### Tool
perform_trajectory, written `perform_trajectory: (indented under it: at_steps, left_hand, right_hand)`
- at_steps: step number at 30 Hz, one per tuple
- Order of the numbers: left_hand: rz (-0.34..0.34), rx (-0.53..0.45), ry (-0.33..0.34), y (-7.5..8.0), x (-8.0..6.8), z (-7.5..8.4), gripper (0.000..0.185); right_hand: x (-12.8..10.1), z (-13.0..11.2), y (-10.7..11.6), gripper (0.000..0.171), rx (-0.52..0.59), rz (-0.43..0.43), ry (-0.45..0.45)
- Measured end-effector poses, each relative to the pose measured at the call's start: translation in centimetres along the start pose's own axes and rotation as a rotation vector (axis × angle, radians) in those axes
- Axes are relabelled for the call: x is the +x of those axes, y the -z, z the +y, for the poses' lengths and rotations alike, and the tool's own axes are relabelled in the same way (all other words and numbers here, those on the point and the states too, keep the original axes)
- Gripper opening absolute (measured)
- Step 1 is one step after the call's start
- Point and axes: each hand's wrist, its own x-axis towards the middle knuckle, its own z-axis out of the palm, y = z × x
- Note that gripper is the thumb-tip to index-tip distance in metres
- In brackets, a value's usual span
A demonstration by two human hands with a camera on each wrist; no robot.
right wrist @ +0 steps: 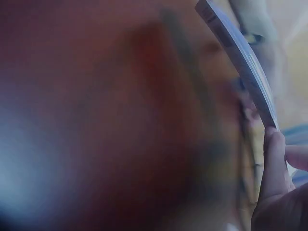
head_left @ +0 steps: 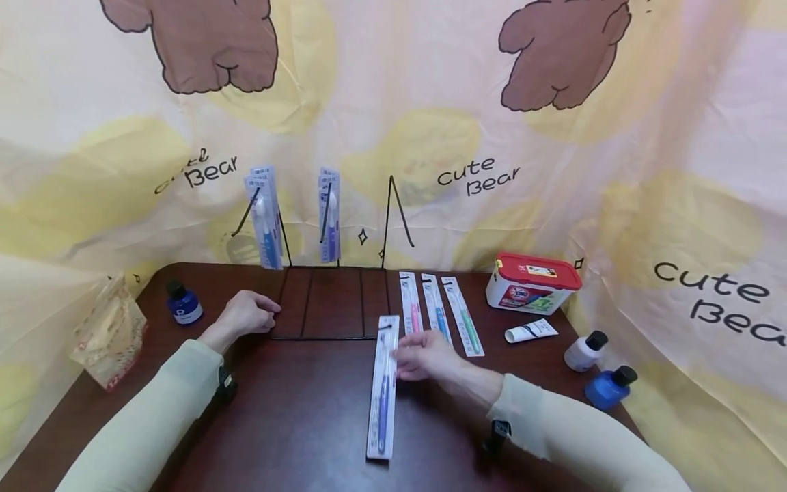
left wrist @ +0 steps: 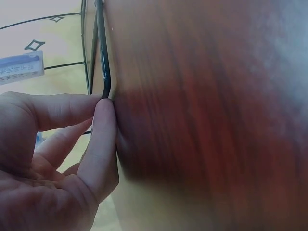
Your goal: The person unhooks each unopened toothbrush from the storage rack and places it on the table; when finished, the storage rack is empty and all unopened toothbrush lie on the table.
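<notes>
My right hand point(head_left: 430, 355) pinches the upper edge of a packaged toothbrush point(head_left: 384, 389) with a purple handle, held over the table in front of the rack. In the right wrist view the pack point(right wrist: 245, 62) shows nearly edge-on, between thumb and fingers. A black wire display rack point(head_left: 332, 338) stands at the back of the table. My left hand point(head_left: 246, 313) is at its front left corner, and in the left wrist view thumb and finger pinch the wire point(left wrist: 103, 53). Blue-handled toothbrush packs point(head_left: 264, 222) hang on the left hook, purple-handled packs point(head_left: 329, 219) on the middle one.
Several items stand right of the rack: pink point(head_left: 410, 301), blue point(head_left: 434, 301) and green point(head_left: 462, 314) toothbrush packs, a red-lidded tub point(head_left: 531, 283), a white tube point(head_left: 530, 331), a white bottle point(head_left: 584, 352) and a blue bottle point(head_left: 610, 387). At left are another blue bottle point(head_left: 184, 303) and a patterned bag point(head_left: 111, 335).
</notes>
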Motion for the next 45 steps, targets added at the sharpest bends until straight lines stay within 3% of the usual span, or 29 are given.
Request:
perform_trajectory:
  at_steps: [6,12,16,19,26,30,32,37,45]
  left_hand:
    - [0.003,0.000,0.005,0.0,0.0,-0.1,0.034]
    - [0.006,0.001,-0.006,-0.2,-0.1,0.0,0.034]
    - [0.009,0.004,-0.005,-0.2,-0.1,0.1,0.035]
    - [0.013,0.008,-0.004,-0.1,0.0,0.0,0.034]
    - [0.014,0.019,0.011,0.1,0.3,0.0,0.034]
    - [0.014,0.026,0.020,-0.1,0.4,0.1,0.033]
    - [0.019,0.027,0.013,-0.1,0.4,0.2,0.033]
    - [0.020,0.023,0.008,-0.4,0.5,0.5,0.034]
    - [0.028,0.032,0.023,-0.2,0.4,0.2,0.031]
  right_hand:
    - [-0.5,2.8,-1.0,0.020,-0.074,-0.039,-0.083]
    - [-0.6,3.1,-0.8,0.017,-0.221,0.004,-0.086]
    - [-0.6,2.1,-0.2,0.016,-0.361,0.013,0.007]
    - [0.1,0.3,-0.1,0.013,-0.403,0.029,0.161]
    - [5.6,-6.5,-1.8,0.026,-0.399,0.169,0.495]
    - [9.9,-10.4,-2.7,0.032,-0.394,0.282,0.641]
    - [12.0,-12.2,-3.2,0.035,-0.337,0.326,0.693]
    - [15.6,-15.1,-4.5,0.040,-0.153,0.360,0.706]
    - [16.6,-17.2,-6.6,0.031,-0.033,0.354,0.652]
